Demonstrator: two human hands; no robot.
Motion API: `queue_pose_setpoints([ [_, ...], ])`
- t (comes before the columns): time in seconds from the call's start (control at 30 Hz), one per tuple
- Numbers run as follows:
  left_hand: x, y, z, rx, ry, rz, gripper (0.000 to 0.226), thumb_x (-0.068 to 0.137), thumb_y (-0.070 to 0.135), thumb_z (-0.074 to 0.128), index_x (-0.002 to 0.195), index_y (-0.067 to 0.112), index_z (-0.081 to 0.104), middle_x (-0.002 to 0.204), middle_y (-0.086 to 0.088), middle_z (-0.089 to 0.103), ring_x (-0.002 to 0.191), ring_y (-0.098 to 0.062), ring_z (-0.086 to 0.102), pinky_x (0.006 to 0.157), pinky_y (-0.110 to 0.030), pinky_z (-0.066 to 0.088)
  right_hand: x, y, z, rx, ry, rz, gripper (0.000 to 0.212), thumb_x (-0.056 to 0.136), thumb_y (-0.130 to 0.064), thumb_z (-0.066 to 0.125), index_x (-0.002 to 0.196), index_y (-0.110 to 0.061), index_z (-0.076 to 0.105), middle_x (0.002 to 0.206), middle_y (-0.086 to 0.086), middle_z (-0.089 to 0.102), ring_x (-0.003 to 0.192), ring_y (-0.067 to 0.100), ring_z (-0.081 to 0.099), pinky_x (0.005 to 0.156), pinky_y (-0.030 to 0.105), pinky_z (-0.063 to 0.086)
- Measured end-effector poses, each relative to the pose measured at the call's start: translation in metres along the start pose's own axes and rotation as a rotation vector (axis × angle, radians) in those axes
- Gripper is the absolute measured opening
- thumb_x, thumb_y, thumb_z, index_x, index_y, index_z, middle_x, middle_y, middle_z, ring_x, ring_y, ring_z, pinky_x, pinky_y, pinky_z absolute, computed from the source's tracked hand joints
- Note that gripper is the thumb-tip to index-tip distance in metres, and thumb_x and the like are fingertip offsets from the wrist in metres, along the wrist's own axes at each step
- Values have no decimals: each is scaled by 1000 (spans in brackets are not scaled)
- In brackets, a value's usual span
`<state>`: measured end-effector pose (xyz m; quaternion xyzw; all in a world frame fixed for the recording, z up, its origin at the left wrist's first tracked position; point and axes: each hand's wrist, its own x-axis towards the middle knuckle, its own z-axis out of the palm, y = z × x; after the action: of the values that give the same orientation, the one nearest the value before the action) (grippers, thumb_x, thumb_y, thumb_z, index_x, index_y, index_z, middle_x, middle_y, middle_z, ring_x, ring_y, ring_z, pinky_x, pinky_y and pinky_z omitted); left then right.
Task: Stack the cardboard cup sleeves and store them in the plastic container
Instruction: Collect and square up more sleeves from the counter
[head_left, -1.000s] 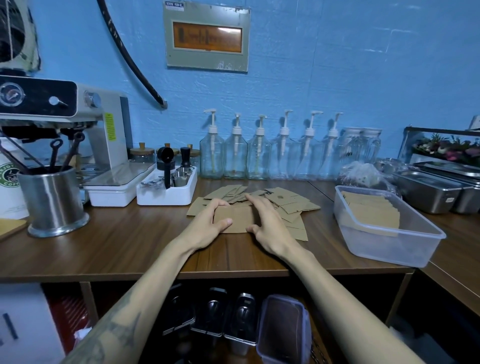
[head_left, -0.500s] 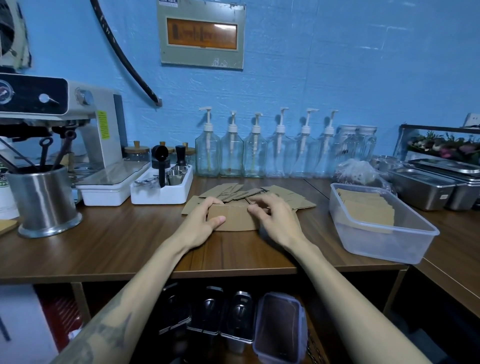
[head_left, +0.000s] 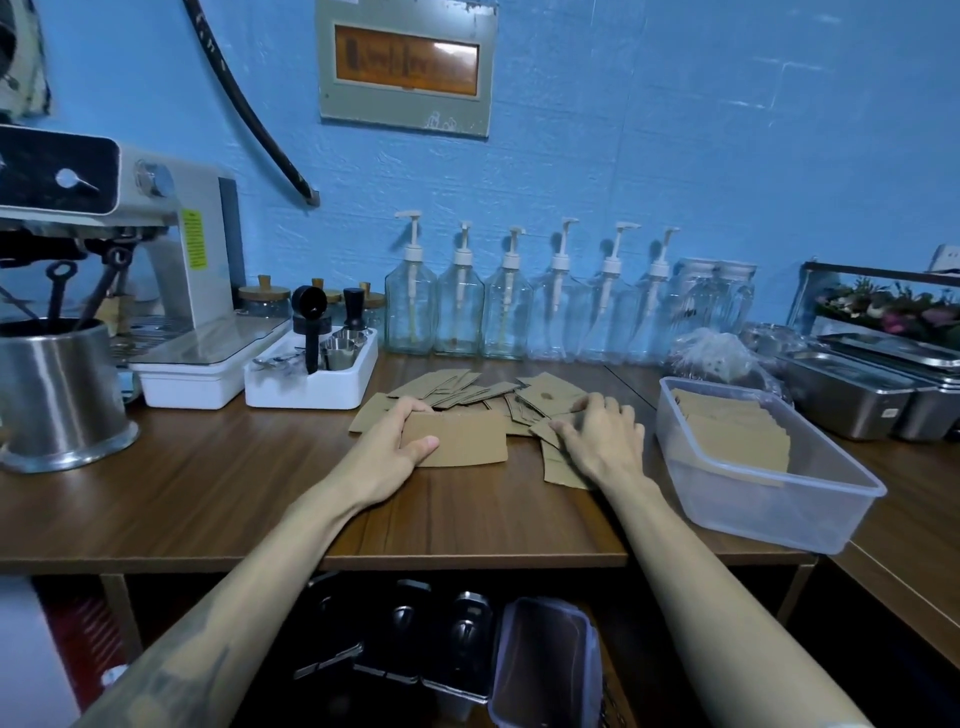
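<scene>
Bare wooden counter (head_left: 218, 499) lies open from 6 to 9 o'clock of the loose cardboard sleeves (head_left: 524, 400), giving a wide low approach along the front edge. At 3 o'clock the plastic container (head_left: 810, 519) walls off the right, with steel pans (head_left: 852, 395) beyond it. At 12 o'clock the row of pump bottles (head_left: 511, 317) closes the back. At 10 o'clock stands the white tray (head_left: 311, 389), then the metal canister (head_left: 60, 395) farther left.
</scene>
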<state>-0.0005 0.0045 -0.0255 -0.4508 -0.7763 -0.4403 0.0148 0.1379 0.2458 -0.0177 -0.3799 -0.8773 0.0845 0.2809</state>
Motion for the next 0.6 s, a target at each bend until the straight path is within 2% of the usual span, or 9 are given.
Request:
queue_pose_setpoints([
  [0.13, 0, -2, 1, -20, 9, 6, 20, 96, 23, 60, 112, 30, 51, 105, 15, 55, 84, 11, 48, 67, -10, 32, -2, 2, -4, 166, -53, 23, 48, 86, -44, 69, 126, -22, 54, 132, 10, 49, 125, 31, 40, 104, 44, 34],
  [0.23, 1, -2, 2, -30, 11, -1, 22, 96, 23, 61, 114, 30, 51, 103, 22, 52, 86, 9, 49, 69, -11, 33, -11, -1, -10, 364, -82, -28, 56, 82, -21, 76, 132, -19, 50, 131, 11, 38, 126, 32, 38, 110, 35, 31],
  [0.33, 2, -4, 1, -40, 10, -7, 23, 95, 24, 62, 113, 31, 51, 106, 15, 56, 88, 0, 52, 75, -22, 40, -23, -4, -16, 458, -73, -56, 63, 81, 2, 69, 135, -18, 44, 127, 8, 31, 118, 30, 46, 101, 27, 33],
  [0.43, 3, -7, 1, -58, 8, -14, 23, 94, 24, 63, 111, 34, 52, 110, 6, 60, 97, -14, 56, 86, -33, 45, -28, -1, -19, 526, -47, 29, 72, 78, 2, 74, 138, -20, 41, 125, 11, 45, 113, 29, 52, 102, 35, 42],
  [0.5, 3, -9, 1, -45, 6, -25, 23, 93, 27, 63, 109, 39, 50, 109, -5, 61, 98, -22, 57, 91, -36, 46, -32, 3, -22, 658, 24, 112, 67, 78, 1, 76, 133, -22, 46, 111, 10, 58, 106, 27, 59, 98, 41, 49],
  [0.6, 4, -10, 1, -30, 10, -44, 22, 93, 32, 62, 105, 44, 48, 109, -16, 61, 95, -28, 58, 92, -38, 47, -40, 4, -29, 931, 188, 127, 49, 83, 2, 71, 119, -27, 53, 93, 8, 69, 92, 22, 69, 93, 36, 52],
])
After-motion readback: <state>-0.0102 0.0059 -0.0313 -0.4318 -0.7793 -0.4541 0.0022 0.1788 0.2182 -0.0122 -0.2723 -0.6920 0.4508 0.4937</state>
